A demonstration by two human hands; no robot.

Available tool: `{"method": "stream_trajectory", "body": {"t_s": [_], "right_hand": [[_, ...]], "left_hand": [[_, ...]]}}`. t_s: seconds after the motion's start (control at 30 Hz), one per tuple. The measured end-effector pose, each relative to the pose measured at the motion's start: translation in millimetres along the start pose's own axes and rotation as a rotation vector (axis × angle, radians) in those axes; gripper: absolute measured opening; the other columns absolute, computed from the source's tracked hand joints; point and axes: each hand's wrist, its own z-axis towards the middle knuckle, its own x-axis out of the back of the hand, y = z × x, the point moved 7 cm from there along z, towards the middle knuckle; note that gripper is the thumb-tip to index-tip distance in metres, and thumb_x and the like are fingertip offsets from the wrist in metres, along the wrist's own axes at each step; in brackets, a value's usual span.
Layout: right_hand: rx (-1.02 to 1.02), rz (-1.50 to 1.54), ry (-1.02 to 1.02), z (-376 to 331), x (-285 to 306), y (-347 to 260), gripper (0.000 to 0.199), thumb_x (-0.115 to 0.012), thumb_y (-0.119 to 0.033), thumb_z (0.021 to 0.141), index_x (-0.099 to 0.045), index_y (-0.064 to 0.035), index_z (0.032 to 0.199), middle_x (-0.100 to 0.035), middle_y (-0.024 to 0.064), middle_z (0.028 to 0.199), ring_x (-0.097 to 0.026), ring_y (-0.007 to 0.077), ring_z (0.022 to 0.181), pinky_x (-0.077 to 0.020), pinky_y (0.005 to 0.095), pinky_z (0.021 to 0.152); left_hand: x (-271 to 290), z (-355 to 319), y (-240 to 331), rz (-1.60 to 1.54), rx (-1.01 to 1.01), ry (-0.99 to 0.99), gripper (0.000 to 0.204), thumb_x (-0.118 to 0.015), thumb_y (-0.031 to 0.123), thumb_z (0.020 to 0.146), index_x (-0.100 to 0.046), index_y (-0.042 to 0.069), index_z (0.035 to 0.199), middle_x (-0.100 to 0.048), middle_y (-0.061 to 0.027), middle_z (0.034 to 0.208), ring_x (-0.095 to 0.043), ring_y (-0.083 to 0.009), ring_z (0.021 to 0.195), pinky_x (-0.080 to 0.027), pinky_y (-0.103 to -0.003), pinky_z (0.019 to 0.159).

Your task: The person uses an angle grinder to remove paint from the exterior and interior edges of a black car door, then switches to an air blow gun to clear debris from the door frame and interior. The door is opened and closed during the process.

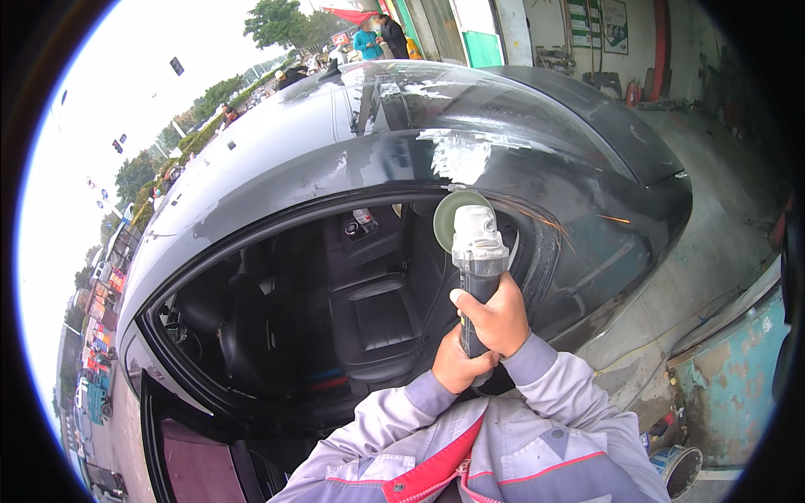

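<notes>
At the rear door frame of a dark grey car point(537, 142), both hands grip a grey-and-black handheld angle grinder point(478, 268). The right hand point(496, 318) is wrapped around its body, the left hand point(457, 366) clamped below to steady it. Its green disc point(449, 214) meets the roof edge, throwing orange sparks point(579, 220) rightward.

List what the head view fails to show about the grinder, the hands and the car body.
- Left hand: mostly hidden behind the right hand and the angle grinder.
- Disc contact point on the car body: covered by the grinder head.
- Open car door: cut off by the lower edge.
- Distant people: too small.
</notes>
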Motion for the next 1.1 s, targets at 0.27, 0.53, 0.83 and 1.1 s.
{"method": "stream_trajectory", "body": {"t_s": [0.27, 0.53, 0.83, 1.1], "right_hand": [[0.009, 0.025, 0.03, 0, 7, -6, 0.057, -0.082, -0.023, 0.084, -0.061, 0.006, 0.128, -0.073, 0.0183, 0.111, -0.072, 0.0299, 0.099, -0.0564, 0.04, 0.091], [0.01, 0.011, 0.023, -2, 6, -4, 0.055, -0.082, -0.022, 0.085, -0.061, 0.0061, 0.127, -0.073, 0.0177, 0.11, -0.072, 0.0292, 0.096, -0.0567, 0.0396, 0.09], [0.036, 0.002, 0.039, -1, 6, -3, 0.054, -0.083, -0.023, 0.085, -0.061, 0.006, 0.126, -0.073, 0.0173, 0.108, -0.072, 0.0293, 0.095, -0.0568, 0.0399, 0.089], [0.027, 0.029, 0.019, 3, -3, -4, 0.057, -0.083, -0.024, 0.084, -0.061, 0.0063, 0.126, -0.073, 0.0177, 0.111, -0.072, 0.0295, 0.098, -0.0562, 0.0397, 0.091]], "left_hand": [[-5, 6, -1, 0.009, -0.001, -0.011, 0.047, -0.078, 0.01, 0.081, -0.061, 0.0, 0.123, -0.073, -0.0042, 0.106, -0.07, -0.0137, 0.095, -0.057, -0.031, 0.088], [-3, 5, -8, -0.016, 0.011, -0.016, 0.045, -0.077, 0.009, 0.08, -0.061, 0.001, 0.121, -0.073, -0.0042, 0.103, -0.07, -0.0135, 0.092, -0.057, -0.031, 0.085], [-2, 7, -5, -0.023, -0.007, 0.009, 0.042, -0.079, 0.01, 0.08, -0.063, 0.0, 0.118, -0.074, -0.0043, 0.104, -0.07, -0.0136, 0.093, -0.057, -0.031, 0.085], [6, 6, -1, 0.026, -0.02, -0.003, 0.049, -0.077, 0.009, 0.08, -0.06, 0.001, 0.125, -0.073, -0.0039, 0.109, -0.069, -0.0135, 0.098, -0.056, -0.032, 0.091]]}}
